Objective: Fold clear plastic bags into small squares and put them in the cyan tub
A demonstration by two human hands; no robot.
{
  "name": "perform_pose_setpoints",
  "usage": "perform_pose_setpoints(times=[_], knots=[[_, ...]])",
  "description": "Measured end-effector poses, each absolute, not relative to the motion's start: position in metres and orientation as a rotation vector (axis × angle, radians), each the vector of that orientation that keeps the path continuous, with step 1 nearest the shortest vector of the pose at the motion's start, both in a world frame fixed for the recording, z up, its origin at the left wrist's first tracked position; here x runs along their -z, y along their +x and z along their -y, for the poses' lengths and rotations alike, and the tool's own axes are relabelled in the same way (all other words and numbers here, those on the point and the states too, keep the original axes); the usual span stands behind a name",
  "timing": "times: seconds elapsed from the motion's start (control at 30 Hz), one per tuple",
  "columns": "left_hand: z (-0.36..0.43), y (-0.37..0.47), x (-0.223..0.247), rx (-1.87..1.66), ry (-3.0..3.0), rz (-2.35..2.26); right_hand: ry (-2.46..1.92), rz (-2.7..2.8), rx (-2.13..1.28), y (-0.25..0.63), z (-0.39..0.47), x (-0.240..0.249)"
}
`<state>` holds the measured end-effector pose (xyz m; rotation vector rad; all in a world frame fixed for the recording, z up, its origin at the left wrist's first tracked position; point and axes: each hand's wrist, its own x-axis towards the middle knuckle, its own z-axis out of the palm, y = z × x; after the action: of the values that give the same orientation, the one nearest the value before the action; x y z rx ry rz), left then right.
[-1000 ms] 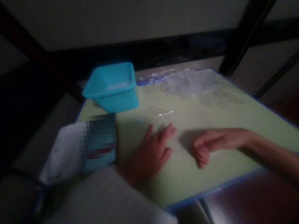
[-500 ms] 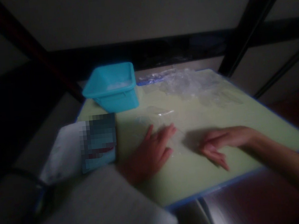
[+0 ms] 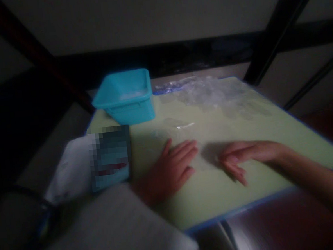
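Note:
A sheet or bag of clear plastic (image 3: pixel 181 129) lies on the yellow tabletop, faint against it, with a shiny crease at its far side. My left hand (image 3: pixel 175 167) rests flat on its near part, fingers stretched forward, holding nothing. To the right, my right hand (image 3: pixel 236 159) is bent at the wrist, with thumb and forefinger pressed together low over the plastic's right side and the other fingers curled toward me. Blur and dim light hide whether the plastic's edge is between those fingertips.
A turquoise plastic basket (image 3: pixel 132 110) with something pale inside stands at the back left. Crumpled clear plastic (image 3: pixel 210 91) is heaped at the back right. By my left forearm lie a partly pixelated flat item (image 3: pixel 113 181) and something white (image 3: pixel 72 161). The table (image 3: pixel 298 147) has blue edging.
My left fingers have come closer together and lie flatter on the plastic. My right hand has shifted slightly left, its lower fingers drawn in more.

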<state>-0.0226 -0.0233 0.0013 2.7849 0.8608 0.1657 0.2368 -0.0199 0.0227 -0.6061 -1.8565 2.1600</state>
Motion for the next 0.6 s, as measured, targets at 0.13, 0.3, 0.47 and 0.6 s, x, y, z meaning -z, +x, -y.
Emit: perform_pose_setpoints(times=[0.13,0.3,0.47,0.6], knots=[[0.0236,-0.0222,-0.0034,-0.15,2.792,-0.851,-0.547,1.783,-2.048,0.2379,0.0177,-0.0207],[0.0238,-0.0222,-0.0033,-0.155,2.783,-0.856,-0.578,1.791,-2.057,0.2359,0.0171,-0.0192],[0.0238,-0.0223,-0.002,-0.186,2.785,-0.847,-0.644,1.842,-2.125,0.2331,0.0188,-0.0217],[0.0234,-0.0224,-0.0015,-0.196,2.789,-0.826,-0.669,1.855,-2.146,0.2336,0.0196,-0.0246]])
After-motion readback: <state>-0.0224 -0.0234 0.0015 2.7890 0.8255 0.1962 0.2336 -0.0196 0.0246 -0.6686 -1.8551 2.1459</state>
